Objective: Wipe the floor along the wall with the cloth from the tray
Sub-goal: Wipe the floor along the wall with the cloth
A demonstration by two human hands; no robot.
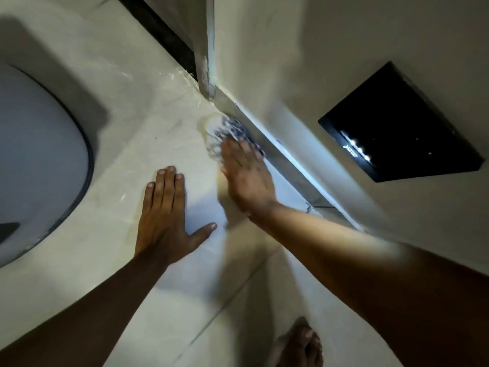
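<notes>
A white cloth with a blue pattern (225, 133) lies bunched on the pale tiled floor (132, 160), right against the skirting (277, 152) at the foot of the wall (304, 62). My right hand (246, 176) presses down on the cloth's near part, fingers stretched over it; the hand is motion-blurred. My left hand (164, 221) rests flat on the floor to the left of it, fingers spread, holding nothing. No tray is in view.
A large round white object with a dark rim (39, 165) fills the left side. A black panel (399, 125) with small lights is set in the wall at right. A dark door frame edge (169, 41) meets the corner. My bare foot (301, 345) stands at the bottom.
</notes>
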